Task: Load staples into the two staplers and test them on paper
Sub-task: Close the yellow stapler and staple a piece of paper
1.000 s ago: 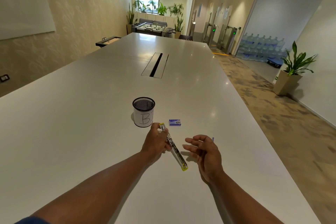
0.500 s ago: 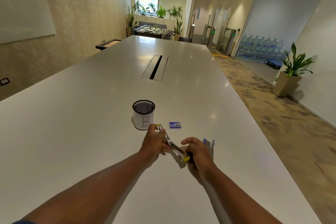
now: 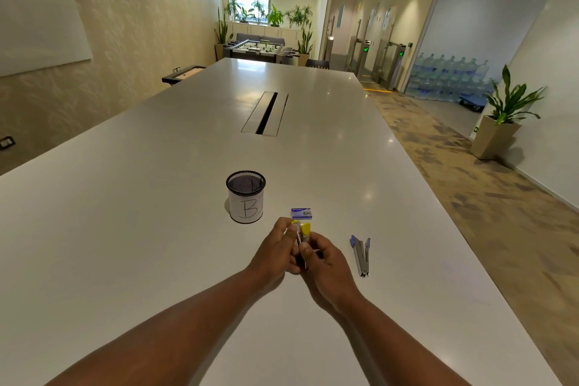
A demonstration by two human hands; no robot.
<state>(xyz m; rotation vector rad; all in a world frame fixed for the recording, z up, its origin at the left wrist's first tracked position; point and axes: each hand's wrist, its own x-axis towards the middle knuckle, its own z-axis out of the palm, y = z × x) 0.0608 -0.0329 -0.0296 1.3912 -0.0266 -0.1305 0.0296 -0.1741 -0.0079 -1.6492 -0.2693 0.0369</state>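
On the long white table (image 3: 131, 229) in front of me, farthest left of the things within reach, stands a black mesh pen cup (image 3: 246, 196), upright, wrapped in a white label with a hand-drawn "B" on it. Just right of it and a little nearer to me lies the small blue-and-white staple box (image 3: 301, 213), flat on the tabletop. Directly below that box my two hands meet over the table: my left hand (image 3: 277, 251) is curled around the yellow-tipped stapler (image 3: 302, 233), and my right hand (image 3: 322, 263) is closed on the same stapler from the other side, fingers pinched against its body. The stapler is held up between them, its two yellow ends pointing away from me and standing slightly apart; its lower part is hidden in my grip. Further right, well clear of my hands, the purple-tipped stapler (image 3: 362, 255) lies flat on the table, with its arms spread in a narrow V at the far end.
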